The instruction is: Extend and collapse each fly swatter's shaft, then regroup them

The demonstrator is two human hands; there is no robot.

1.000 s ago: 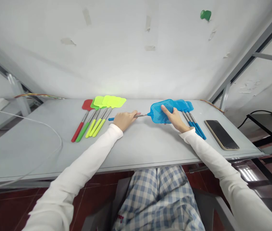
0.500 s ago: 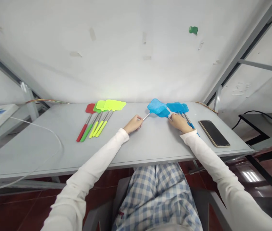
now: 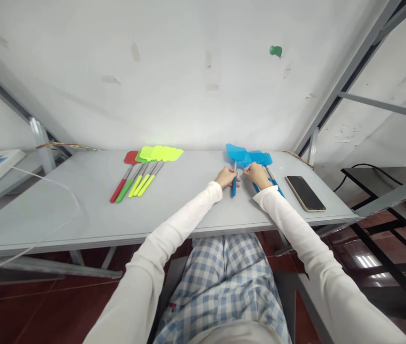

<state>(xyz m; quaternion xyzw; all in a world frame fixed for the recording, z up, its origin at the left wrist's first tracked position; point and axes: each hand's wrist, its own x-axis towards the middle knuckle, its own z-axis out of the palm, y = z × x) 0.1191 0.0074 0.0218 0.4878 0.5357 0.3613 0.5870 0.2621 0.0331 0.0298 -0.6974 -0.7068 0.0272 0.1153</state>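
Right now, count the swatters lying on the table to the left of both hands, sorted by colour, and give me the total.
Red swatter: 1
Green swatter: 1
Yellow swatters: 3
Total: 5

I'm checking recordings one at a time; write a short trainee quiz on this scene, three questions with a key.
1. Which thing lies nearest the right end of the table?
A) a mug
B) a smartphone
C) a pair of scissors

2. True or false: the red fly swatter lies to the left of the yellow fly swatters.

3. Fill in: the left hand holds a fly swatter with a ____ handle.

Key: 1. B; 2. true; 3. blue.
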